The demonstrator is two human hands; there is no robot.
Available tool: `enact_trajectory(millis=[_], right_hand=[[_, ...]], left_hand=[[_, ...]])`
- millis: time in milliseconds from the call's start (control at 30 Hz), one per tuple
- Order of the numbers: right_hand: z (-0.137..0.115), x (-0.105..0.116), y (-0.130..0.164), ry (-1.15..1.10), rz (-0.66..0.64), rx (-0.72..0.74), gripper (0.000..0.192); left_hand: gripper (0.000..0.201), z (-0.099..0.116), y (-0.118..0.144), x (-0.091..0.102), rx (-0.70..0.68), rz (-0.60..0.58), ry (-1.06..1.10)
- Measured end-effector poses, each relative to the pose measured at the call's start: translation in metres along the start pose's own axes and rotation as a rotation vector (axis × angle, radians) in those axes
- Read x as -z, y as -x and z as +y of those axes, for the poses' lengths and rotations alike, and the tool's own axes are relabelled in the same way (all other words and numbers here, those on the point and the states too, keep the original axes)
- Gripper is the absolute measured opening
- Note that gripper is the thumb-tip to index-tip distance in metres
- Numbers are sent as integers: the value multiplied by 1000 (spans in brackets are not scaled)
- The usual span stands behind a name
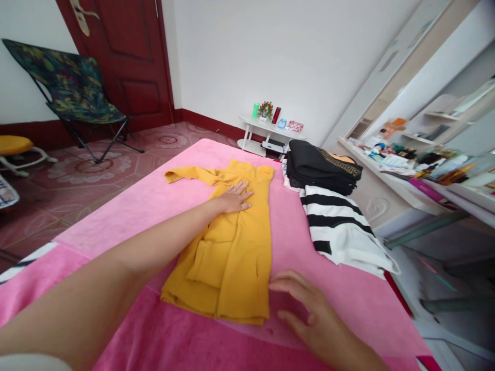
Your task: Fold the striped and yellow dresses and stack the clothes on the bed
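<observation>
A yellow garment [232,252] lies partly folded lengthwise on a pink bedspread [131,216], one sleeve stretched out to the upper left. My left hand [234,197] rests flat on its upper middle, arm reaching far across the bed. Fingers spread, my right hand [309,314] lies on the pink cover just beside the garment's lower right corner and holds nothing.
A black-and-white striped garment [340,226] and folded black clothing [323,167] lie at the bed's right side. A cluttered white desk [402,185] stands to the right, a small white table [266,135] beyond the bed. A folding chair [73,93] and red door [127,56] are at far left.
</observation>
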State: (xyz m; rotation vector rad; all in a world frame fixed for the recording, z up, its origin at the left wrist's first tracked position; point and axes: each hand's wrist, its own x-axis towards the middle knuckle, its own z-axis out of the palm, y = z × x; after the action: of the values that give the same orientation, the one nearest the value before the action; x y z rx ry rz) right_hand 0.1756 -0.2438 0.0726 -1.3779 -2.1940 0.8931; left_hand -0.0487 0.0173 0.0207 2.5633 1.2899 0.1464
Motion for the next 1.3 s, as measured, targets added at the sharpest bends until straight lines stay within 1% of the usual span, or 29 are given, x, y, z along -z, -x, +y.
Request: enact_trajectory(millis=[100, 200, 300, 400, 433, 467, 500, 533, 600, 633, 667, 700, 767, 833, 867, 900, 933, 967, 1000, 1033, 1067, 1133, 1167, 1200, 1233, 1300], right_hand=[[-6, -15, 3, 88, -54, 35, 40], [-12, -21, -2, 104, -90, 87, 29], [-26, -11, -7, 58, -186, 68, 19], [-42, 10, -22, -6, -357, 41, 18], [-44, 15, -32, -17, -376, 50, 18], [-43, 19, -45, -20, -348, 68, 17], [-38, 20, -62, -16, -266, 95, 17], [-31, 18, -82, -1, -137, 122, 19], [-9, 9, -125, 70, 177, 159, 29], [5, 2, -145, 139, 314, 145, 34], [18, -6, -164, 217, 387, 114, 39], [30, -14, -179, 297, 415, 74, 42], [50, -26, -197, 437, 401, -1, 46], [63, -33, -204, 521, 374, -38, 49], [66, -35, -204, 543, 367, -44, 49], [68, -35, -203, 556, 360, -44, 49], [68, -35, -202, 563, 357, -47, 49], [68, -34, -201, 568, 355, -51, 50], [68, -34, -200, 572, 355, -57, 50], [67, -33, -200, 575, 358, -62, 50], [66, -33, -200, 578, 361, -66, 49], [65, -33, -201, 584, 366, -71, 49], [65, -33, -201, 584, 367, -71, 49], [65, -33, -201, 583, 369, -73, 49], [65, -34, -201, 579, 372, -73, 49], [66, -33, -200, 567, 376, -74, 49]], left_hand=[[63, 0, 1, 0, -12, 9, -10], [64, 1, 3, 2, -20, 19, -20], [64, 1, 5, 2, -24, 36, -21], [63, -1, 6, 0, -37, 57, -15], [63, -1, 5, -1, -42, 70, -14], [63, -2, 5, -3, -46, 84, -11], [62, -3, 5, -5, -48, 101, -9], [61, -3, 5, -6, -50, 118, -7], [60, -2, 7, -8, -48, 145, 2], [61, -2, 9, -8, -46, 152, 12], [62, -2, 12, -8, -47, 152, 28], [63, -3, 17, -7, -52, 143, 49], [66, -8, 29, -3, -80, 108, 107], [67, -18, 45, 5, -161, 72, 179], [65, -26, 53, 10, -180, 75, 218], [59, -35, 61, 17, -159, 104, 251], [47, -46, 69, 24, -98, 156, 273], [36, -58, 77, 32, -4, 223, 280], [29, -72, 84, 40, 104, 299, 272], [28, -85, 91, 49, 229, 377, 239], [31, -99, 97, 57, 352, 444, 189], [47, -125, 106, 69, 572, 527, 84], [55, -135, 110, 73, 671, 544, 44], [58, -144, 112, 75, 750, 543, 22], [56, -150, 113, 76, 802, 530, 20], [39, -160, 111, 77, 862, 511, 49]])
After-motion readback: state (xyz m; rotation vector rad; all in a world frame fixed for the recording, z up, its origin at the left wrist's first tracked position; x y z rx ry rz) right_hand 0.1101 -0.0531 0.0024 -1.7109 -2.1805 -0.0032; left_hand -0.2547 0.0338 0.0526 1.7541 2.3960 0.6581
